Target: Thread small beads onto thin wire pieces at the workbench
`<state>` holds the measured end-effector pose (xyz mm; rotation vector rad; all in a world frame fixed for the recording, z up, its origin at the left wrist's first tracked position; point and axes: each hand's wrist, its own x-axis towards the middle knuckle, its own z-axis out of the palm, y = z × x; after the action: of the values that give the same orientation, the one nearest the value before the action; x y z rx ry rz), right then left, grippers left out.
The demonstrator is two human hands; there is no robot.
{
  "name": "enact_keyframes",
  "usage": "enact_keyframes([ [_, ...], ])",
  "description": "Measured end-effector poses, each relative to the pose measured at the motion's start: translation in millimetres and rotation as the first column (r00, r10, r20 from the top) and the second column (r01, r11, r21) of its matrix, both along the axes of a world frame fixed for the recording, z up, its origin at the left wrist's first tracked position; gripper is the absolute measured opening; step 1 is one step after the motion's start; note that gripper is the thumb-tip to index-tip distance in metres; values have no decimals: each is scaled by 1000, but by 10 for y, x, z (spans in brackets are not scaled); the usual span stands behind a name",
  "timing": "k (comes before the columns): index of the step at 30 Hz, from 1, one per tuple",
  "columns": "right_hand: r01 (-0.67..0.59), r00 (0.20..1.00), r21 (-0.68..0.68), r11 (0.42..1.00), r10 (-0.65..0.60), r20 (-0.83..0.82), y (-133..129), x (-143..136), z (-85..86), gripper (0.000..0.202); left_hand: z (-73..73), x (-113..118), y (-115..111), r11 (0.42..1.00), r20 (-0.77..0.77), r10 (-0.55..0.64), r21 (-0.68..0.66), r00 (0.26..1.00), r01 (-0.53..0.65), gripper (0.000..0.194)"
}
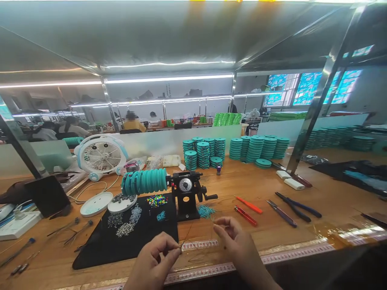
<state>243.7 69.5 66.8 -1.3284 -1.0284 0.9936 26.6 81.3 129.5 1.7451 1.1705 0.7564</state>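
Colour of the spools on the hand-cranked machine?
Spools: teal. Best seen in the head view.

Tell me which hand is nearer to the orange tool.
Right. The right hand is front-left of the orange tool; the left hand is much farther left.

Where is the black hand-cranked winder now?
In the head view, the winder stands near the centre, at the right edge of the black mat, just left of a turquoise pile.

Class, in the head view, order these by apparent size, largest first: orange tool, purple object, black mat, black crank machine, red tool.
1. Black mat
2. Black crank machine
3. Orange tool and red tool: too alike to rank
4. Purple object
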Motion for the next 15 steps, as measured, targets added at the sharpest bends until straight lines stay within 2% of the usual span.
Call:
enact_keyframes([
  [2,78,995,-48,996,-81,-60,148,110,-4,29,38,5,55,999,34,-21,29,999,20,25],
  [3,76,990,-65,995,-83,-110,222,119,-22,31,28,19,80,999,54,-37,17,998,36,25],
  [7,-94,955,-137,986,50,-292,397,-16,-82,33,-129,93,170,990,156,16,-143,988,7,27],
  [11,-249,896,-143,958,172,-410,343,24,-10,37,-290,117,260,949,318,132,-315,939,-27,27],
  [15,-278,866,-85,957,212,-452,240,250,154,40,-285,155,284,895,366,227,-444,903,-45,22],
])
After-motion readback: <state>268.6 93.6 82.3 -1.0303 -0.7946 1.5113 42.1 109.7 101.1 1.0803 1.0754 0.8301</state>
